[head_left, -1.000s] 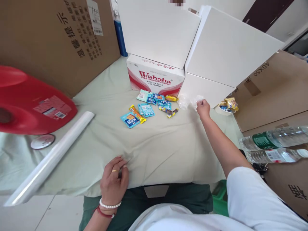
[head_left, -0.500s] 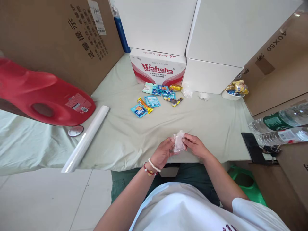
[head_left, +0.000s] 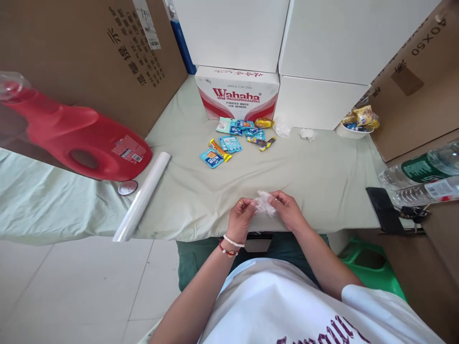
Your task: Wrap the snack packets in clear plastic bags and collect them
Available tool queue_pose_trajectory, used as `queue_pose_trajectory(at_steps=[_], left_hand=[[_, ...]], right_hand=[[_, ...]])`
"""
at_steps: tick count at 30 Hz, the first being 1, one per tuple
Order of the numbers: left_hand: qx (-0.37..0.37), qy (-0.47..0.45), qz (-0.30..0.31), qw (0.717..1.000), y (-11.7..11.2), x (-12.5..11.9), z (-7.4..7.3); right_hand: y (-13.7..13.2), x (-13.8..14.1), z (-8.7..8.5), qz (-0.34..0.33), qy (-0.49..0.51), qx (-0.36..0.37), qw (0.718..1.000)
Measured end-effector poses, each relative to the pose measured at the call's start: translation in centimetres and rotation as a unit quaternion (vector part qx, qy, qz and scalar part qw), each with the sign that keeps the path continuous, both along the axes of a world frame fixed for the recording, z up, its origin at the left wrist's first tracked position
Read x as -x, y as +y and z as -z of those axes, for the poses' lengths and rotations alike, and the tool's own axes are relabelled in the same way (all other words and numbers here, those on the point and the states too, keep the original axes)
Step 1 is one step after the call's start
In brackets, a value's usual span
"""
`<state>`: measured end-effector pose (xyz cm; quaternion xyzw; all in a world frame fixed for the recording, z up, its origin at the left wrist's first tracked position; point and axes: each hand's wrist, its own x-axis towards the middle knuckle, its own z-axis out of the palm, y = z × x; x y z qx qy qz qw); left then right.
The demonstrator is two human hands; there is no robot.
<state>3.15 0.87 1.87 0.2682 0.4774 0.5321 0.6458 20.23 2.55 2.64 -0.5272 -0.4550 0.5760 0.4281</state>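
My left hand and my right hand meet at the near edge of the pale green cloth. Between their fingertips both pinch a small crumpled clear plastic bag. Further back on the cloth lie several small snack packets, blue, orange and yellow. Two more crumpled clear bags lie by the white boxes.
A red jug lies on its side at the left, beside a roll of clear film and a round lid. A Wahaha carton, white boxes and brown cartons ring the cloth. A bowl of snacks, water bottles and a black phone sit at the right.
My right hand took a clear bag from beside the white box and brought it to the near edge. My left hand left the cloth and joined it on the bag.
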Motion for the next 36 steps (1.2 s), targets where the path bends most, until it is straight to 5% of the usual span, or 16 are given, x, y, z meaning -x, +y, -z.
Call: queue_pose_trajectory(at_steps=[7,13,19,25,29,36], left_hand=[[0.038,-0.089,-0.014,0.995,0.0,2.1,0.1],[0.078,-0.109,0.022,0.991,0.0,2.0,-0.5],[0.041,0.144,0.122,0.981,0.1,0.3,-0.4],[-0.046,0.212,0.054,0.975,-0.4,0.3,0.4],[-0.034,0.202,0.054,0.977,-0.6,1.4,0.2],[-0.027,0.209,0.079,0.974,-0.4,2.1,0.2]], right_hand=[[0.4,-3.0,0.9,0.076,0.110,0.095,0.986],[-0.5,-2.7,0.9,0.064,0.056,0.014,0.996],[-0.7,-1.0,0.0,0.009,0.119,0.023,0.993],[-0.3,-2.7,-1.0,-0.096,0.160,0.100,0.977],[0.0,-6.2,-1.1,-0.105,0.102,0.102,0.984],[0.5,-9.3,-0.5,0.018,-0.109,0.012,0.994]])
